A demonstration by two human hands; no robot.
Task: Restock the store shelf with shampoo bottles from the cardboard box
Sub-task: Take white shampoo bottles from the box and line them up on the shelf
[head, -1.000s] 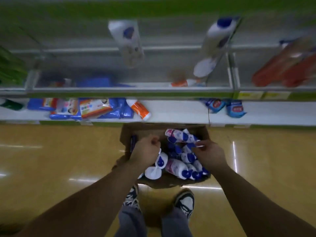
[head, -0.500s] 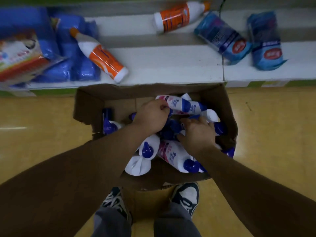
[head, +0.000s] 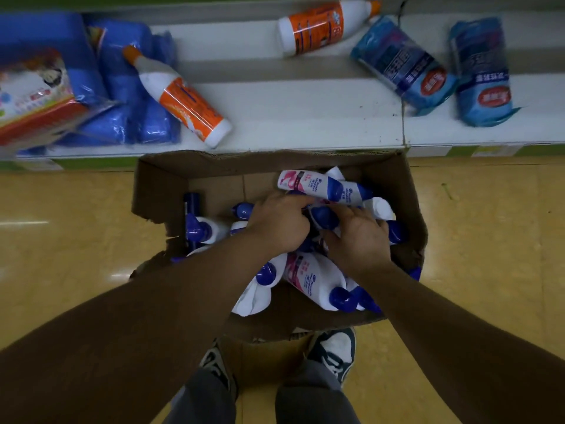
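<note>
An open cardboard box [head: 214,166] stands on the floor against the white bottom shelf [head: 305,117]. It holds several white shampoo bottles with blue caps and pink labels, lying in a loose pile; one [head: 308,185] lies on top at the back, another [head: 308,280] at the front. Both my hands are down in the pile. My left hand [head: 278,224] has its fingers curled round a bottle that it mostly hides. My right hand [head: 357,237] grips a blue-capped bottle [head: 324,215] beside it. The two hands almost touch.
An orange-and-white bottle [head: 183,99] lies on the shelf beside blue plastic packs [head: 131,87]. A second orange bottle [head: 321,26] and two blue packets [head: 403,65] lie further right. My shoes [head: 333,350] stand on the yellow floor at the box's near flap.
My head has tilted down and closer, so the upper shelves left the view. Both hands sank deeper into the pile and came together round the bottles in the middle.
</note>
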